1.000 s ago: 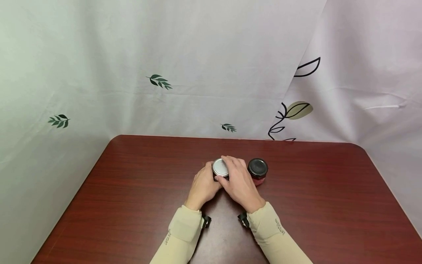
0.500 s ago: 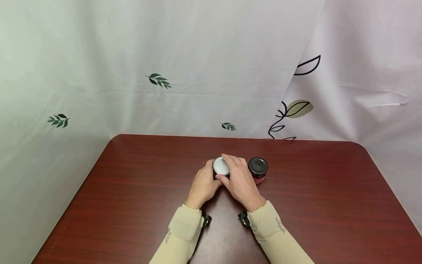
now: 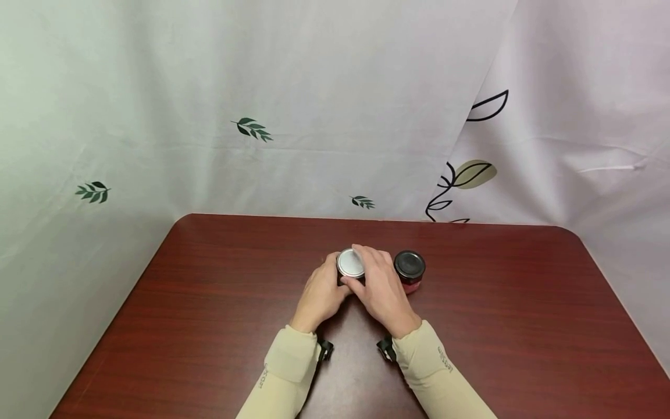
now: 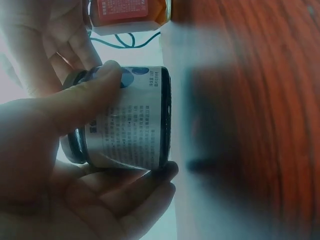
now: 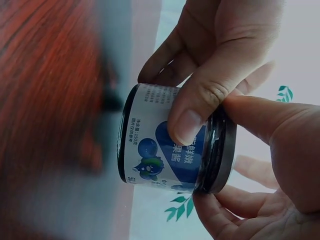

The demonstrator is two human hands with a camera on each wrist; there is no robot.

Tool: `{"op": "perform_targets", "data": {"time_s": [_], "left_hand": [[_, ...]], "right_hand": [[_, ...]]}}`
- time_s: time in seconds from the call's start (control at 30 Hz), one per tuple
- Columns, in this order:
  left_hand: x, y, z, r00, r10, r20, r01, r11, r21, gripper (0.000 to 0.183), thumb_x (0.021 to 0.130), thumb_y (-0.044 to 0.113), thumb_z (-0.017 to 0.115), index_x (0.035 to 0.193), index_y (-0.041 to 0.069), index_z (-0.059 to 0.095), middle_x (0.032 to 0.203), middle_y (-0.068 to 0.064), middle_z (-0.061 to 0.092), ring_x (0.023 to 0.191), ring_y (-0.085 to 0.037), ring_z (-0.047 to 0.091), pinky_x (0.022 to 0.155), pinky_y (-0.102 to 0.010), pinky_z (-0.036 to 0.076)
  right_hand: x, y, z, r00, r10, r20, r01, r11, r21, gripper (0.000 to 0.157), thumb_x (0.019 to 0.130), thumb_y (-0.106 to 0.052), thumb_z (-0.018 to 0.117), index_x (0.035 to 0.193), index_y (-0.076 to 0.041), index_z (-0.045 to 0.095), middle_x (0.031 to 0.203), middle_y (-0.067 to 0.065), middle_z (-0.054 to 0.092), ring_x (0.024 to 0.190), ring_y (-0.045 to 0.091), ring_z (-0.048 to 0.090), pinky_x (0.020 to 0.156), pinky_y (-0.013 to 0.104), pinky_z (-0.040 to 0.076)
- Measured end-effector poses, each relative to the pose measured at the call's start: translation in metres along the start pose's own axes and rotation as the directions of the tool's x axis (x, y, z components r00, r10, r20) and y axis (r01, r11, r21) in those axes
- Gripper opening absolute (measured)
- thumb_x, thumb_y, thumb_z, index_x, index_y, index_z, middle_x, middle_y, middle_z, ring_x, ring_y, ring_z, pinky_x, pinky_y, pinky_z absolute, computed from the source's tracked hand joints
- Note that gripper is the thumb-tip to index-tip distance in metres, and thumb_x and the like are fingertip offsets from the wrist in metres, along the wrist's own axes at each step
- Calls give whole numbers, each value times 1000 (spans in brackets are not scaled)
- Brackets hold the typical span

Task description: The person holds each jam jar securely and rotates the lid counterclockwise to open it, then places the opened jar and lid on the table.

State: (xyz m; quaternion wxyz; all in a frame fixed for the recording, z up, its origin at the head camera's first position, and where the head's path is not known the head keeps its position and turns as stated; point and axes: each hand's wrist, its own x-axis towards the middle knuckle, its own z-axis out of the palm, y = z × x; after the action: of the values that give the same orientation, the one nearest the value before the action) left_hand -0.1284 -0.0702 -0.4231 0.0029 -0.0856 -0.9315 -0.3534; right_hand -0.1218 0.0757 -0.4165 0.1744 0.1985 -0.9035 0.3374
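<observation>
A small blueberry jam jar with a white and blue label is held upright over the table between both hands. My left hand grips its glass body, the thumb pressed on the label and the fingers round the far side. Around the lid, silver on top in the head view, curl the fingers and thumb of my right hand. The right palm and fingers cover part of the lid from above. In the left wrist view a gap shows between the jar's base and the table.
Just right of my right hand stands a second jar with a black lid and a red label. Both are at the far middle of the dark red wooden table. A pale curtain with leaf prints hangs behind the table's far edge.
The hands and the jam jar have shifted very slightly away from the body. Both grips look the same, and the black-lidded jar has stayed in place.
</observation>
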Motion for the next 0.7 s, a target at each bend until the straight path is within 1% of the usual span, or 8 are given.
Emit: {"op": "perform_targets", "data": {"time_s": [0.2, 0.33, 0.43, 0.57, 0.7], "left_hand": [[1, 0, -3, 998, 54, 13, -54, 998, -19, 64, 88, 14, 77, 141, -6, 46, 135, -20, 57, 124, -32, 56, 104, -47, 44], [2, -2, -6, 997, 71, 16, -71, 997, -37, 65, 87, 15, 78, 139, -8, 46, 135, -22, 55, 125, -33, 55, 105, -47, 43], [3, -4, -9, 997, 80, 6, -80, 995, -55, 66, 85, 16, 79, 138, -8, 47, 132, -21, 57, 120, -32, 58, 102, -46, 46], [3, -5, -11, 996, 87, -11, -87, 993, -77, 68, 82, 17, 81, 137, -5, 48, 124, -18, 63, 111, -30, 63, 96, -46, 49], [2, -5, -11, 996, 81, -30, -84, 993, -82, 72, 79, 25, 83, 136, -3, 48, 118, -17, 66, 107, -32, 64, 93, -47, 50]], "right_hand": [[0, -1, -1, 1000, 12, -4, -12, 1000, 13, 66, 82, -19, 84, 137, 4, 55, 132, 19, 61, 116, 37, 55, 100, 46, 44], [0, -2, -2, 1000, 23, -14, -23, 1000, 18, 66, 83, -21, 84, 137, 3, 55, 132, 18, 62, 117, 36, 55, 100, 46, 45], [0, -2, -3, 999, 29, -18, -28, 999, 20, 65, 83, -23, 83, 136, 4, 56, 132, 18, 62, 118, 36, 55, 101, 45, 45], [1, -3, -3, 999, 45, -22, -44, 999, 21, 66, 84, -25, 83, 136, 5, 56, 132, 19, 62, 119, 36, 56, 101, 45, 45], [1, -4, -5, 998, 54, -36, -53, 998, 29, 66, 84, -24, 83, 136, 6, 56, 132, 20, 63, 119, 36, 57, 100, 46, 46]]}}
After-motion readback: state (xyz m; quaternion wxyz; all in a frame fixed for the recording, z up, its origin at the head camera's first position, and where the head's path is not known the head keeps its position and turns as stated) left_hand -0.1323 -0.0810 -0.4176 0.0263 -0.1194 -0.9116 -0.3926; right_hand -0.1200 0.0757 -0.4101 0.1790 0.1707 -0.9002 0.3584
